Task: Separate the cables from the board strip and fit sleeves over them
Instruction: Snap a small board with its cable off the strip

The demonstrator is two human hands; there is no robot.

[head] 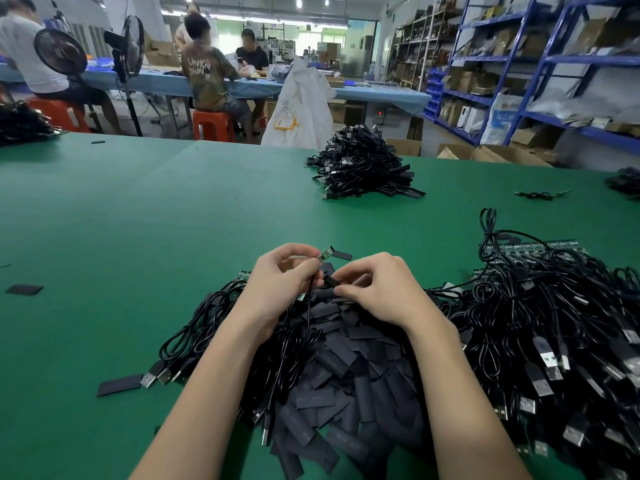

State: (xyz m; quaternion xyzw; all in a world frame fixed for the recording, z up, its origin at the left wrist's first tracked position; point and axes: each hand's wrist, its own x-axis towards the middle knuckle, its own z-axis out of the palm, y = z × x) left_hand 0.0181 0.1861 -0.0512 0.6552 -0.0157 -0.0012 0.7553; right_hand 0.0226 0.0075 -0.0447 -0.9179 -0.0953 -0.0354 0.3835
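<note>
Near the table's front edge, middle of the green felt-covered table (138,220), both hands work just above the heap of flat black heat-shrink sleeves (346,368).

Left hand (280,282): fingers curled, thumb and forefinger pinching the thin black cable (309,306) right behind its small green circuit board tip (324,253). Held there, I'd say, so the board sticks out clear of the fingers as a free end to thread. Board's long axis runs up and away toward the far edge, tip tilted slightly right; cable hangs down toward the front edge into the pile.

Right hand (377,289): fingertips closed on one short black sleeve piece (329,281), just right of the cable and below the board. Sleeve not yet over the board; looks like it's being opened or lined up. Mouth direction unclear.

Supplies flank the work for short reach: tangled black USB cables still on green board strips (540,258) toward the right edge, finished bundle of black cables (363,164) near the far edge.
</note>
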